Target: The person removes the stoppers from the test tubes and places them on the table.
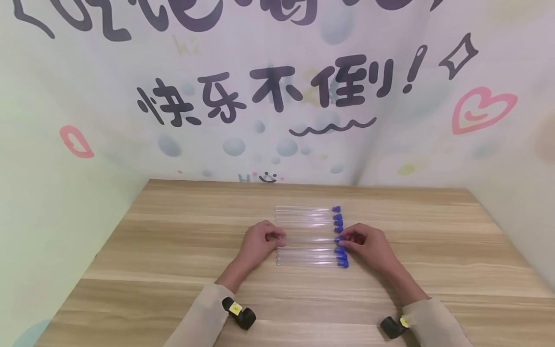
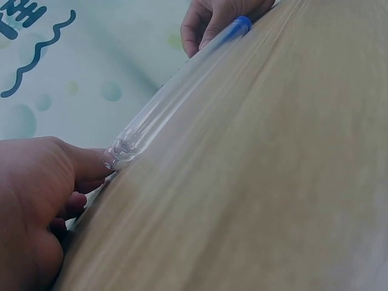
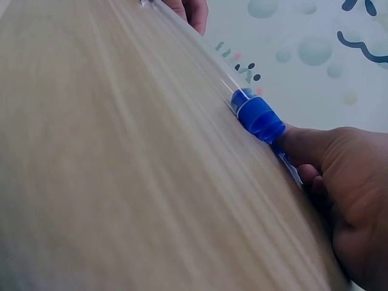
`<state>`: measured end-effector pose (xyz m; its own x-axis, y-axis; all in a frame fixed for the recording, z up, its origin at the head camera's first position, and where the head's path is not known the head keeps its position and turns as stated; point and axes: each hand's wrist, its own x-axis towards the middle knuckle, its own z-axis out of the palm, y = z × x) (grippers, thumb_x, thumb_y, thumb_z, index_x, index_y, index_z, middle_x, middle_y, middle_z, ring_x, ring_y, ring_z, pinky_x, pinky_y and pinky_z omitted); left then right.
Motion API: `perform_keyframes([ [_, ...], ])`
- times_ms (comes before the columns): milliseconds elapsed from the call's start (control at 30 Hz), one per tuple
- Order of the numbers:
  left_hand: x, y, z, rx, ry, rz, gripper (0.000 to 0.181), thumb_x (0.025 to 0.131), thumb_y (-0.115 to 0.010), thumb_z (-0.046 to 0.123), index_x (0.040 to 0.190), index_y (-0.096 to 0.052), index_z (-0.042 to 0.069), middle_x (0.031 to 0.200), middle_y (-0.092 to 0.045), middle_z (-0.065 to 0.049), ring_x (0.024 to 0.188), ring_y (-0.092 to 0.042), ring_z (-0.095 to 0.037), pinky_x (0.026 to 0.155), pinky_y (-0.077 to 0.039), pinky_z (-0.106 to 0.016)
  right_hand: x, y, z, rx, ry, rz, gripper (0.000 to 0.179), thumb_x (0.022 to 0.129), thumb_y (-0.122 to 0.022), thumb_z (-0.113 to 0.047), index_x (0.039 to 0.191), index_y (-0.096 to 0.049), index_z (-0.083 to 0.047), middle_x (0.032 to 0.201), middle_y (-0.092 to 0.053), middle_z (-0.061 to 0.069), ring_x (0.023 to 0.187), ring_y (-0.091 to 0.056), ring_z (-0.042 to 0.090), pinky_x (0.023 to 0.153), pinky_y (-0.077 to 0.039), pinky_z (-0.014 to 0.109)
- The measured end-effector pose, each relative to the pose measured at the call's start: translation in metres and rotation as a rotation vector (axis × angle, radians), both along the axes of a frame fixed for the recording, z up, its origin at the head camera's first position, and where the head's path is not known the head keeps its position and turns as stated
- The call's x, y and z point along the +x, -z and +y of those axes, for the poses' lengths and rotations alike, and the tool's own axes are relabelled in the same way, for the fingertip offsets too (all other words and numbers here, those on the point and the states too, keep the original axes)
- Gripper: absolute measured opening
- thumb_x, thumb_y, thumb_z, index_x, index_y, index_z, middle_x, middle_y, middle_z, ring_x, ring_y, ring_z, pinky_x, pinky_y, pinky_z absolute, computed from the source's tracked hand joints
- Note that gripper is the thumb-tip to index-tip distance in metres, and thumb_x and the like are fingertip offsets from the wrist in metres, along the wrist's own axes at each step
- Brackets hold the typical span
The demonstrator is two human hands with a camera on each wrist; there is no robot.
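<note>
Several clear test tubes with blue caps lie crosswise on the table, caps to the right. One test tube lies between a far group and a near group. At its rounded left end is my left hand, pinching it with thumb and index finger. My right hand pinches the blue cap at the other end. In the left wrist view, the left hand is right at the glass ends. A blue cap shows close to the right hand in the right wrist view; its fingertips are partly hidden.
The far test tubes lie toward the back of the wooden table. Nearer me, more test tubes lie close together. A printed cloth backdrop hangs behind the table's back edge.
</note>
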<state>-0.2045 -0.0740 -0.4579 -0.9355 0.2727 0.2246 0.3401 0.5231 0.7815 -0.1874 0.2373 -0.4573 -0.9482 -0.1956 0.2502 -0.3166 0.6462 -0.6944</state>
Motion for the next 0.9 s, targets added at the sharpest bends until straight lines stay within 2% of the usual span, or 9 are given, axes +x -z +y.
perform_keyframes([
  [400,0.0001,0.0005,0.0000,0.045,-0.012,-0.021,0.014,0.078,-0.079,0.013,0.092,-0.075,0.014,0.082,-0.062,0.007,0.070,-0.053,-0.010,0.062,-0.046,-0.025,0.0012,-0.0024,-0.0012,0.015,-0.021,-0.012,0.018,0.079,-0.078,-0.013,0.096,-0.072,-0.015,0.078,-0.061,-0.007,0.068,-0.054,0.013,0.058,-0.045,0.024],
  [633,0.0004,0.0021,0.0002,0.074,-0.032,-0.039,0.013,0.080,-0.078,0.018,0.093,-0.074,0.017,0.080,-0.061,0.009,0.070,-0.053,-0.012,0.061,-0.046,-0.026,0.0010,-0.0018,0.0001,0.007,-0.010,-0.015,0.014,0.083,-0.076,-0.021,0.096,-0.071,-0.020,0.081,-0.063,-0.008,0.069,-0.053,0.014,0.059,-0.043,0.024],
  [733,0.0001,0.0028,0.0001,0.085,-0.038,-0.036,0.014,0.081,-0.077,0.018,0.094,-0.073,0.017,0.079,-0.060,0.008,0.070,-0.052,-0.013,0.061,-0.046,-0.026,0.0004,-0.0009,0.0007,-0.013,-0.024,0.001,0.014,0.084,-0.074,-0.023,0.098,-0.070,-0.021,0.087,-0.064,-0.009,0.072,-0.055,0.013,0.062,-0.045,0.024],
  [900,0.0006,0.0031,-0.0006,0.136,-0.038,-0.029,0.014,0.084,-0.075,0.018,0.097,-0.072,0.018,0.077,-0.060,0.006,0.069,-0.053,-0.014,0.060,-0.046,-0.026,0.0004,0.0004,0.0002,-0.045,-0.023,0.035,0.015,0.085,-0.073,-0.019,0.099,-0.068,-0.021,0.087,-0.064,-0.008,0.070,-0.057,0.013,0.061,-0.046,0.025],
])
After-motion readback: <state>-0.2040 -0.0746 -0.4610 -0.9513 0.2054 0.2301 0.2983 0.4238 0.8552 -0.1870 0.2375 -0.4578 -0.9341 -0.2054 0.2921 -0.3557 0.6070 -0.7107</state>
